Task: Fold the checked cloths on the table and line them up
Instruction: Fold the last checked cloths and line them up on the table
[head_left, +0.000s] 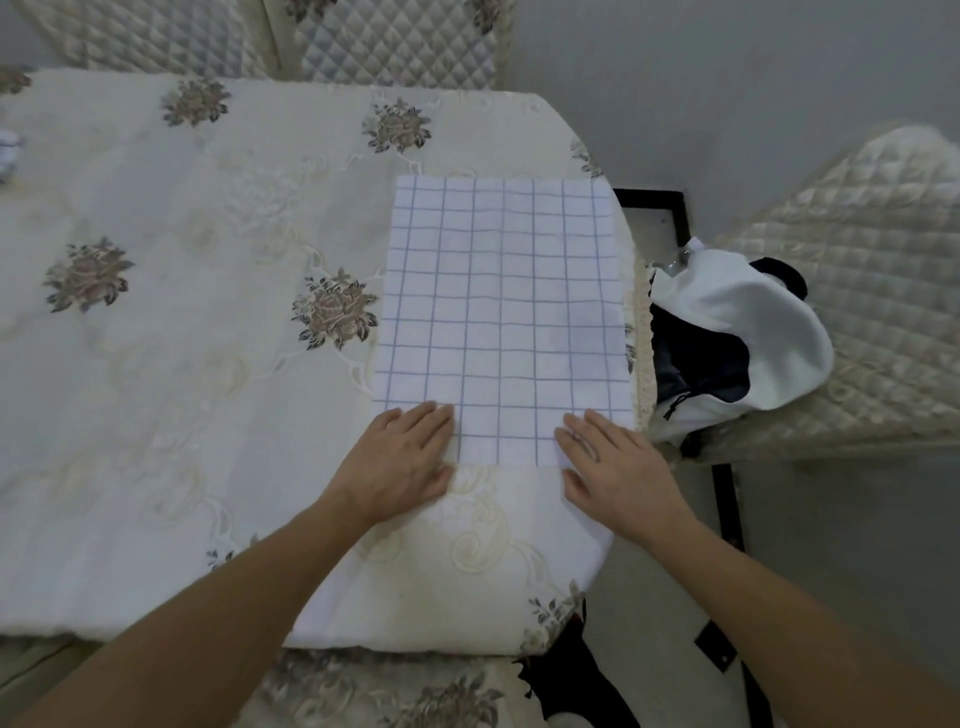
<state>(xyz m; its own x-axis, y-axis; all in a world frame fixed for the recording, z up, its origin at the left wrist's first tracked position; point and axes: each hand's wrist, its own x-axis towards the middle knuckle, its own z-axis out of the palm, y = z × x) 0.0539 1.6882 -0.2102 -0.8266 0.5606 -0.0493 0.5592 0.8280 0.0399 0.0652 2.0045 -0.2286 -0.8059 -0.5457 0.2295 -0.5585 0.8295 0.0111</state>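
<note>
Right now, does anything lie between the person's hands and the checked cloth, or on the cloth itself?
Nothing visible does. The left hand and the right hand rest flat on the near corners of the checked cloth, which lies spread on the floral table cover with nothing else on it.

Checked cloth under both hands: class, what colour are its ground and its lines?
The checked cloth is white with thin blue-grey grid lines, clearest in the head view.

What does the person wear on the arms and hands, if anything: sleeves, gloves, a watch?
Nothing worn is visible. The left hand and right hand are bare, without gloves. The left forearm and right forearm are bare up to the frame edge: no sleeves, watch or bracelet.
</note>
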